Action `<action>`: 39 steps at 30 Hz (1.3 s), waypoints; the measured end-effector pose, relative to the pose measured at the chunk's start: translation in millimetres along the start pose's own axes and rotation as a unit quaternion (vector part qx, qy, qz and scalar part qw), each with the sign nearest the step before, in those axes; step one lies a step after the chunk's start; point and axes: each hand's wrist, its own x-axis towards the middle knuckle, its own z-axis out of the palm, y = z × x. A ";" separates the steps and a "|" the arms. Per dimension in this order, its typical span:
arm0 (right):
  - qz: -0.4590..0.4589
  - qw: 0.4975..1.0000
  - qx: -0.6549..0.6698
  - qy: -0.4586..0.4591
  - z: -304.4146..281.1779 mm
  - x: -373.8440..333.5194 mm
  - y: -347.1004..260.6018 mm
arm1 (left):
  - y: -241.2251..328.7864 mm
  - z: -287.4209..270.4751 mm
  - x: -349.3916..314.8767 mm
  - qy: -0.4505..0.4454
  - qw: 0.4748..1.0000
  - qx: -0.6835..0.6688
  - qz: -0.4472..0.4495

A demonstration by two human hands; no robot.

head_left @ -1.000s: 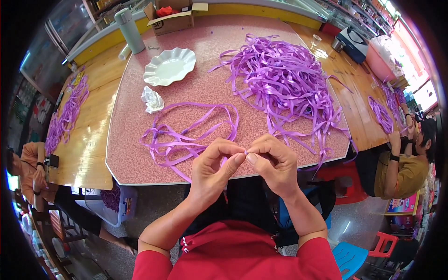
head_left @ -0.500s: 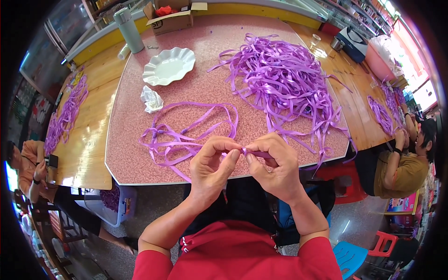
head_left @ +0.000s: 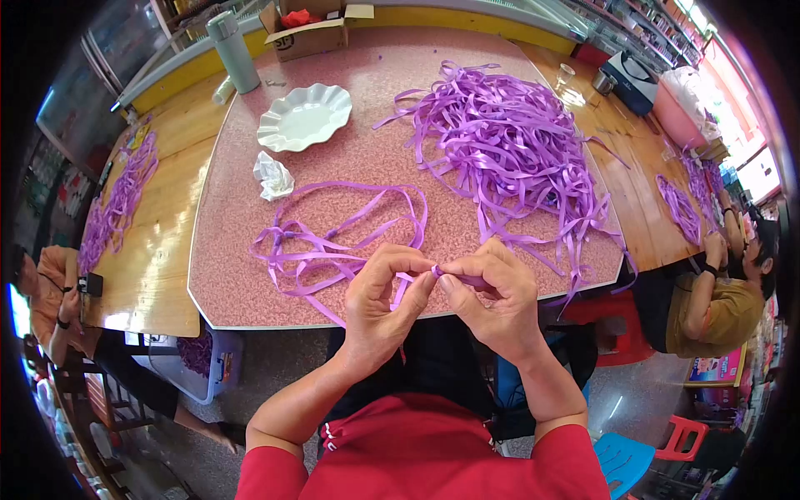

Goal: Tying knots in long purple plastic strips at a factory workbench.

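Observation:
Between my two hands, just over the table's near edge, is a purple ribbon point(head_left: 405, 286). My left hand point(head_left: 385, 292) pinches it with thumb and forefinger. My right hand point(head_left: 492, 292) pinches the same ribbon right beside, the fingertips nearly touching around a small fold or knot. Part of the ribbon trails from my left hand to loosely looped purple ribbons point(head_left: 354, 218) on the table, which carry a few darker knots. A large tangled heap of purple ribbon point(head_left: 508, 133) lies farther off to the right, some strands hanging over the near edge.
On the pink speckled table point(head_left: 225, 250) are a white scalloped plate point(head_left: 304, 118), crumpled tissue point(head_left: 273, 176), a pale green bottle point(head_left: 233, 54) and a cardboard box point(head_left: 307, 37). People sit at wooden tables on both sides, with more ribbon point(head_left: 121, 196) on the left one.
My fingertips have shifted slightly around the pinched spot, and both hands sit a touch farther right in the picture. The ribbons on the table lie as before.

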 end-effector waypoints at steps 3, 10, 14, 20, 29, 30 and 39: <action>-0.005 1.000 -0.025 -0.006 -1.6 2.1 -2.4 | -1.1 -1.7 -0.2 0.009 0.999 0.048 0.010; 0.017 1.000 -0.003 -0.013 -4.9 2.8 -4.6 | -0.9 -3.0 0.4 0.008 0.997 0.069 0.013; 0.050 0.998 0.043 -0.014 -4.4 2.4 -6.9 | -0.7 -1.0 0.8 0.014 0.998 0.054 0.014; 0.016 0.999 -0.036 -0.031 -8.9 4.1 -7.4 | -2.1 -4.0 -0.5 -0.003 0.997 0.080 0.023; 0.025 0.999 -0.018 -0.029 -14.2 4.3 -7.2 | 0.0 -8.5 -1.2 -0.008 0.999 0.035 -0.034; 0.016 0.999 -0.022 -0.029 -13.6 4.0 -6.6 | 4.0 -9.6 -0.2 -0.008 0.999 0.036 -0.034; -0.087 0.993 -0.066 -0.050 -15.7 5.1 -7.0 | 17.4 -19.8 15.9 -0.223 0.944 0.237 0.057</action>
